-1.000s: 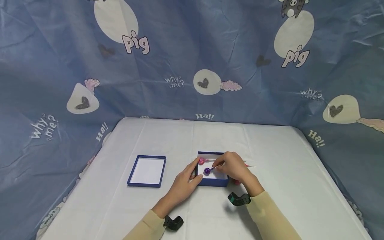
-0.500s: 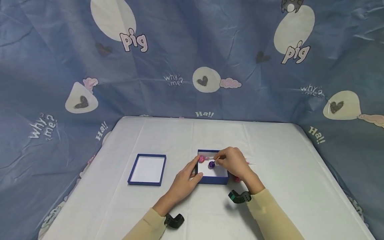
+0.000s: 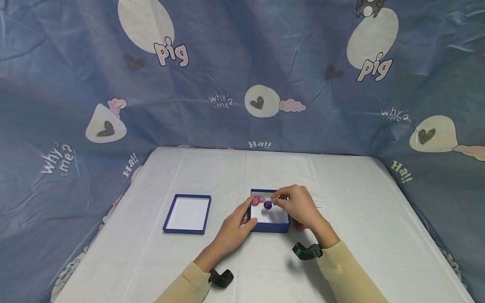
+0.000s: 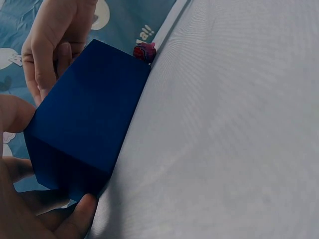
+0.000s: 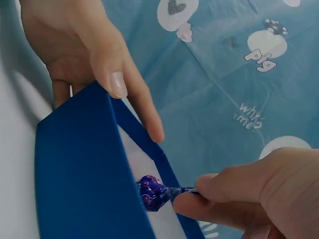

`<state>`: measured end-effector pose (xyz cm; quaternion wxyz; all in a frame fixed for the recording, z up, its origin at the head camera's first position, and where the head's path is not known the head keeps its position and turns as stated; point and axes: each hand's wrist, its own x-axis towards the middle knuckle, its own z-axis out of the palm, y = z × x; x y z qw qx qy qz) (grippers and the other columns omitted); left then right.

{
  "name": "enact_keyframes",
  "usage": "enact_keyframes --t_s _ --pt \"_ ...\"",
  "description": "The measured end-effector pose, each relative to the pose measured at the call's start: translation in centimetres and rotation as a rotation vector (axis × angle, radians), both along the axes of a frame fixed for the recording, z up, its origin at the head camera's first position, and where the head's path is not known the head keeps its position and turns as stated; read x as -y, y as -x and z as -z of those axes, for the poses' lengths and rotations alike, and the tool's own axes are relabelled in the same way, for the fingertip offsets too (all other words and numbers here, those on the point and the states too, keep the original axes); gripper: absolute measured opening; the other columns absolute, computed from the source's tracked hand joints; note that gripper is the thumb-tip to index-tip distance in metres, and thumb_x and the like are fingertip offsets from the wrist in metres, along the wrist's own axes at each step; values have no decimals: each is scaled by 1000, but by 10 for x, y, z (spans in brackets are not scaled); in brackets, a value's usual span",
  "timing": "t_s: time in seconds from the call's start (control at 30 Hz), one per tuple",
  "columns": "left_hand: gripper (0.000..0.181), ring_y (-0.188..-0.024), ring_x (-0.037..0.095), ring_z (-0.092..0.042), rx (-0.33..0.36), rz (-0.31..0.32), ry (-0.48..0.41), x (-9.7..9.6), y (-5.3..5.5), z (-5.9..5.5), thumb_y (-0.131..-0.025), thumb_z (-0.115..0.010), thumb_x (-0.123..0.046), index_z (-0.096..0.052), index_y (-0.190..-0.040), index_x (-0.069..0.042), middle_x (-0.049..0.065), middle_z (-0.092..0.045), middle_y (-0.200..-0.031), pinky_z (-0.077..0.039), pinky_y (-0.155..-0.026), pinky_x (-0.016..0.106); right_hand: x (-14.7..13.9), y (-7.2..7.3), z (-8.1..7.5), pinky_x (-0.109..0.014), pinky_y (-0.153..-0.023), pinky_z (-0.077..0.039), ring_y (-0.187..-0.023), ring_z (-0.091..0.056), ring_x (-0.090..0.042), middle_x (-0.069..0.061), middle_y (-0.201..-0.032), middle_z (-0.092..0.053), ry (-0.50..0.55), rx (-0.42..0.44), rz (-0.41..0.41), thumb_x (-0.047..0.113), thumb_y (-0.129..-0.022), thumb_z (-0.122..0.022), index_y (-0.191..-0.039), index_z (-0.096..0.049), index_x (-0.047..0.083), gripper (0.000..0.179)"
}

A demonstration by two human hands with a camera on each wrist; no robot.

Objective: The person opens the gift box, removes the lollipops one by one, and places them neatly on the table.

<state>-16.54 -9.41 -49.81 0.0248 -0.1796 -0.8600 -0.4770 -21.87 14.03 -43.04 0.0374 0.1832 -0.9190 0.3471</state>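
Note:
My right hand (image 3: 300, 207) pinches a purple-wrapped lollipop (image 3: 267, 205) by its stick, close under the wrapped head (image 5: 152, 192), inside an open blue box (image 3: 270, 227) with a white floor. A pink lollipop (image 3: 255, 201) lies in the box near its far left corner, its stick pointing right. My left hand (image 3: 232, 231) grips the left side of the box; its thumb is at the near corner and a finger reaches the far rim. My right hand hides part of the box's far right side.
A shallow blue lid (image 3: 188, 213) with a white inside lies to the left on the white-covered table (image 3: 151, 261). Just right of the box, a pink-red lollipop (image 3: 300, 226) lies partly behind my right wrist. A white stick (image 3: 320, 206) pokes out beyond that hand.
My right hand has moved the purple lollipop toward the far side of the box, close to the pink lollipop's stick. My left hand keeps its grip on the box.

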Motion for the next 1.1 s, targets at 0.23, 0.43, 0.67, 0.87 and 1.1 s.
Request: enact_keyframes --t_s 0.23,0.43,0.67,0.87,1.1 --pt "68 -137 20 -46 8 -7 6 -1 0 4 -100 -62 -34 -32 -160 -22 3 -39 -158 -48 -104 32 -8 -4 -6 -32 -61 -51 -74 -63 -9 13 -87 -73 23 -39 3 21 -89 -77 -92 -82 22 5" --pt "68 -138 20 -45 16 1 11 -2 0 6 -100 -61 -35 -31 -160 -23 3 -38 -159 -47 -104 32 -13 -7 -7 -33 -62 -52 -75 -64 -11 15 -85 -73 48 1 24 24 -90 -77 -94 -82 19 8" --pt "68 -138 20 -44 12 1 18 -3 -1 7 -100 -61 -35 -32 -160 -22 2 -38 -159 -47 -105 33 -24 -12 -9 -33 -55 -48 -69 -58 -16 13 -84 -72 76 8 48 22 -90 -77 -93 -82 21 6" --pt "68 -138 19 -44 9 -3 28 -3 -2 6 -100 -61 -36 -32 -160 -23 1 -38 -159 -45 -107 35 -34 -11 -12 -31 -50 -44 -62 -56 -16 9 -78 -73 93 30 66 21 -90 -76 -94 -82 21 7" --pt "67 -139 18 -42 -1 -12 23 0 3 4 -100 -61 -37 -32 -160 -25 0 -39 -158 -45 -108 37 -41 -5 -18 -32 -49 -42 -60 -54 -16 11 -72 -71 86 28 66 21 -91 -75 -95 -81 21 7"
